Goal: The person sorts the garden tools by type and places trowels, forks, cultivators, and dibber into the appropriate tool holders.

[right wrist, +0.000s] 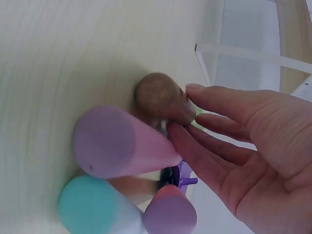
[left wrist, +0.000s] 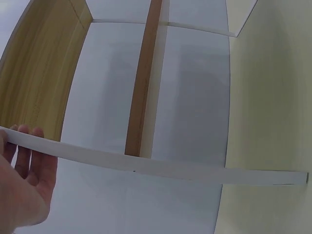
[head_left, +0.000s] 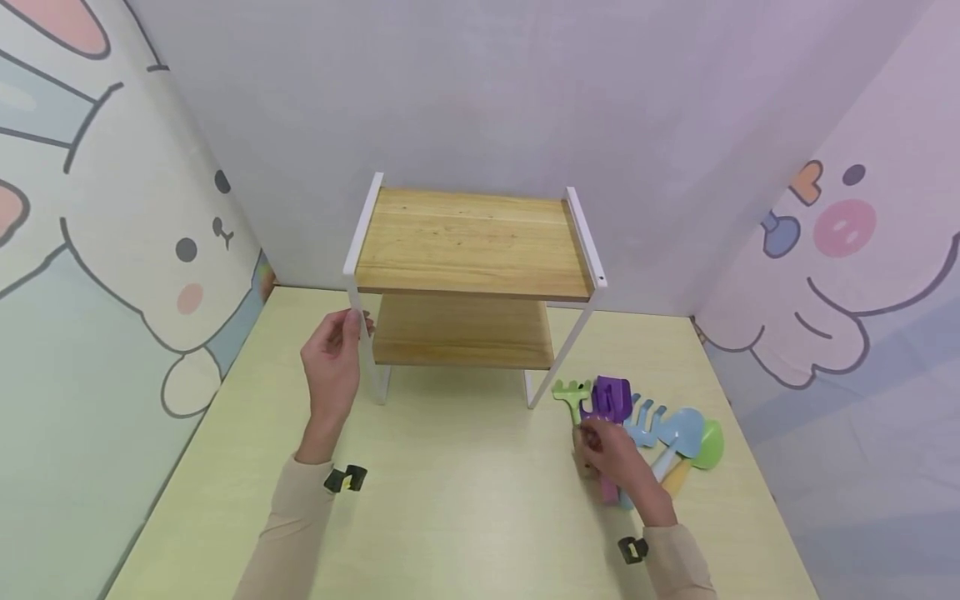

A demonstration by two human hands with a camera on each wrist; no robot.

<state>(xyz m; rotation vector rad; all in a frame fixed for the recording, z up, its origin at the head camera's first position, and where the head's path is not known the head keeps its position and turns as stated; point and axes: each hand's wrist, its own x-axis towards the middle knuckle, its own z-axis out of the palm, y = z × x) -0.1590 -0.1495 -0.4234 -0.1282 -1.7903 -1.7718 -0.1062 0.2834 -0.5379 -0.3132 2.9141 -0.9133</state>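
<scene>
My left hand (head_left: 332, 358) grips the white front left leg of a two-tier shelf (head_left: 472, 242), just under its upper wooden board. In the left wrist view its fingers curl round the white bar (left wrist: 97, 155). On the right, my right hand (head_left: 617, 454) pinches the brown handle (right wrist: 157, 95) of a small green toy rake (head_left: 572, 393) between thumb and fingers. Close beside that handle lie a purple toy fork (head_left: 600, 404) and a purple shovel (head_left: 617, 396). Pink and purple handle ends (right wrist: 105, 141) sit near my fingertips in the right wrist view.
A light blue rake (head_left: 643, 425), a blue shovel (head_left: 682, 432) and a green shovel (head_left: 709, 446) lie fanned out right of my right hand. The shelf's lower board (head_left: 463, 333) sits above the pale tabletop (head_left: 465, 500). Cartoon-printed walls enclose the back and sides.
</scene>
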